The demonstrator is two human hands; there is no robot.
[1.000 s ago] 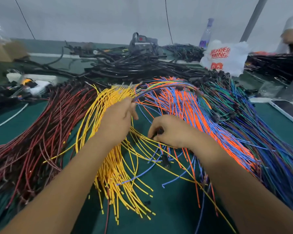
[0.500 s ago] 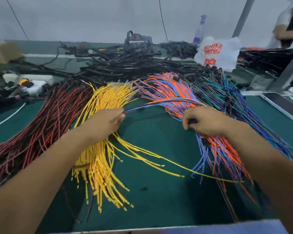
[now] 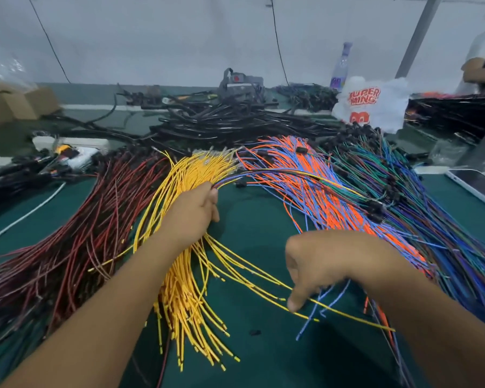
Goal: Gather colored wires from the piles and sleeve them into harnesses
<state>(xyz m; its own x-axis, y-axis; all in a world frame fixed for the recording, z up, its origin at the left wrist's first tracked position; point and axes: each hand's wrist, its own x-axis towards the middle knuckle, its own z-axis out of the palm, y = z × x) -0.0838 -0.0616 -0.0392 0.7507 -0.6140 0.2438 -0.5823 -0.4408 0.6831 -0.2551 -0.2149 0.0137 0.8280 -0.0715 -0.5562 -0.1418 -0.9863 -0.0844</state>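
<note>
1. Four fans of loose wire lie side by side on the green table (image 3: 252, 225): dark red wires (image 3: 76, 236) at the left, yellow wires (image 3: 185, 292) next, then orange and blue wires (image 3: 314, 186), and green and blue wires (image 3: 420, 203) at the right.
2. Behind them sits one heap of black sleeved harnesses (image 3: 235, 124), one white plastic bag (image 3: 373, 102) with red print, one bottle (image 3: 340, 67) and two cardboard boxes (image 3: 9, 103).
3. The left hand (image 3: 192, 217) is curled round a thin mixed bundle (image 3: 277, 172) that arcs rightward over the orange pile.
4. The right hand (image 3: 317, 264) hangs with fingers bent down; its fingertips (image 3: 293, 303) meet a single yellow wire (image 3: 347, 315) on the table, though a pinch cannot be confirmed.
5. A phone (image 3: 476, 183) is cut off at the right edge, and another person (image 3: 482, 63) is only partly in view.
</note>
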